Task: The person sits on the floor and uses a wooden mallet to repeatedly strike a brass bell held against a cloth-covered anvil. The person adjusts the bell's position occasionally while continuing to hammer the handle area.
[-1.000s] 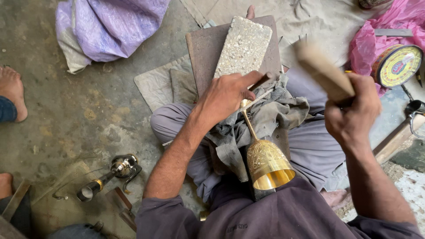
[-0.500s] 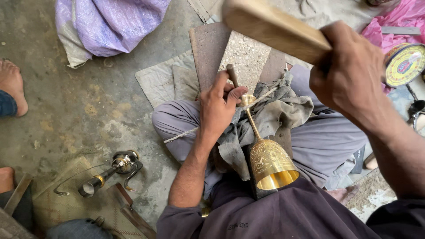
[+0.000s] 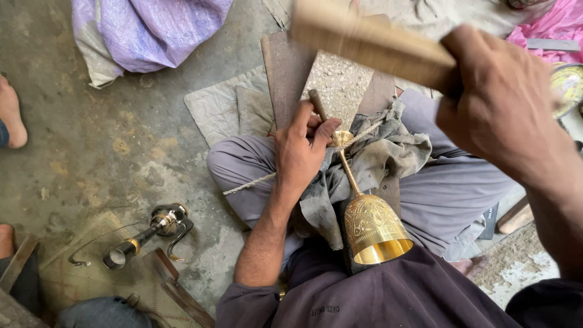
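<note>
Concrete floor [image 3: 127,140], stained and grey, fills most of the scene, with a crumpled lilac cloth [image 3: 146,30] lying at the top and a small blowtorch [image 3: 149,234] resting lower left. Seated cross-legged on it is a person in grey trousers, seen from above, with a rough stone slab [image 3: 340,85] propped on a dark board beyond the knees. Raised high and blurred, a wooden mallet [image 3: 370,39] crosses the top of the view; the right hand [image 3: 504,103] is closed tightly around its handle. Across the lap lies a grimy grey rag [image 3: 376,158], and on it rests a shiny engraved brass goblet [image 3: 367,218], tipped on its side with its open mouth toward the person's body and its foot toward the slab. The left hand [image 3: 300,155] is curled snugly around a thin metal punch [image 3: 319,106], whose tip appears to meet the goblet's foot.
</note>
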